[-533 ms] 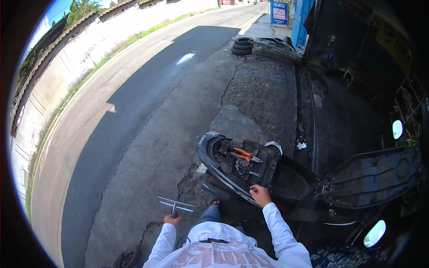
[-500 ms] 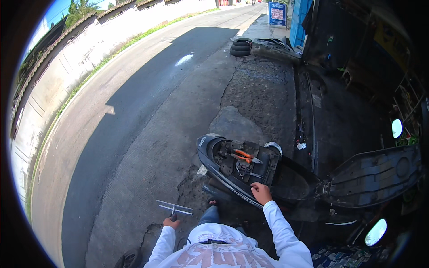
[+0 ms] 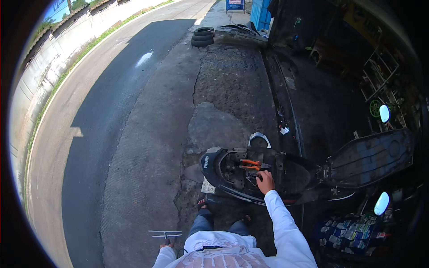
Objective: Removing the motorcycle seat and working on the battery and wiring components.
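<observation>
My left hand (image 3: 166,243) is closed round the dark grip of a T-handle wrench (image 3: 165,235), low in front of me. Two parallel metal bars show at its top; whether they belong to one wrench or two is unclear. My right hand (image 3: 266,182) reaches over the rear of a dark motorcycle (image 3: 223,185), its fingers bent down among small dark parts. Anything between the fingertips is hidden. Just beyond them lie orange-handled pliers (image 3: 251,164), in the bay under the raised seat (image 3: 368,161).
A silver grab rail (image 3: 259,135) sticks out on the motorcycle's far side. Stacked tyres (image 3: 203,36) stand farther off on the rough pavement. Packets cover a surface (image 3: 344,232) at lower right. A drain gutter (image 3: 279,111) runs past the workshop, with the road at left.
My right hand has moved from the near edge of the bay inward to the small parts near the pliers. My left hand has dropped lower with the wrench. The view has shifted.
</observation>
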Tool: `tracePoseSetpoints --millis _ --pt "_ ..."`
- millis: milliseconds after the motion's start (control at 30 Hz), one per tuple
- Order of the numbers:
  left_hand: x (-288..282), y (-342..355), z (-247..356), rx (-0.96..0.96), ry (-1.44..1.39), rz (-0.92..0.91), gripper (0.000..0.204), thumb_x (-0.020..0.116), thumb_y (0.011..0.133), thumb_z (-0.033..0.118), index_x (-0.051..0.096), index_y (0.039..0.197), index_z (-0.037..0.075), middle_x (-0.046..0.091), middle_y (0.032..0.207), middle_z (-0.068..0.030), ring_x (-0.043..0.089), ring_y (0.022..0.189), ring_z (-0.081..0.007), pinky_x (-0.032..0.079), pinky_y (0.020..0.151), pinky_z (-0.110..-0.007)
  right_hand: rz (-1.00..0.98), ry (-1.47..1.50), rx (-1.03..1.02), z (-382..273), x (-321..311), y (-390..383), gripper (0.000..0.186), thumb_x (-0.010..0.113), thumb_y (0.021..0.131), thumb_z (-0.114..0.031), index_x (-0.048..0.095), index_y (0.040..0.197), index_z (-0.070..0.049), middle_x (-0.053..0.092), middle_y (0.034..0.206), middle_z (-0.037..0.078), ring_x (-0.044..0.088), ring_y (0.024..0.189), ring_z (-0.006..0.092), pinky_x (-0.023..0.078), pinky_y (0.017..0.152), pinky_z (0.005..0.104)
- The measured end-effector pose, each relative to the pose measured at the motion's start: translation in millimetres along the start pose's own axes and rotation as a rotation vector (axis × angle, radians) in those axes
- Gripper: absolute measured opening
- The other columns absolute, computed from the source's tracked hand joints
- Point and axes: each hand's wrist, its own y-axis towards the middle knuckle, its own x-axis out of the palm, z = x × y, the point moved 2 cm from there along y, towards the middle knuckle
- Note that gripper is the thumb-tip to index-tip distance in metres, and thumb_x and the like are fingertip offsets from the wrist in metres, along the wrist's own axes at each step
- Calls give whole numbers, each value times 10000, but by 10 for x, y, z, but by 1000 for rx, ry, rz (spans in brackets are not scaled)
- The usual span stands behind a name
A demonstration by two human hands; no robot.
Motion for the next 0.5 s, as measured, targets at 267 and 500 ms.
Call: tracePoseSetpoints --millis 267,500 --pt "-638 20 722 106 167 46 582 773 538 262 597 1010 -29 631 961 -177 615 920 -270 456 840 -348 -169 -227 -122 -459 -3 505 687 727 669 -161 410 1276 -101 411 1281 78 373 1179 274 333 962 406" --pt "-926 -144 976 222 153 43 528 759 575 265 612 984 -35 633 950 -181 619 904 -282 455 824 -359 -449 -474 -398 -369 62 940 642 760 621 -207 476 1184 -81 477 1083 75 445 1083 277 348 921 418"
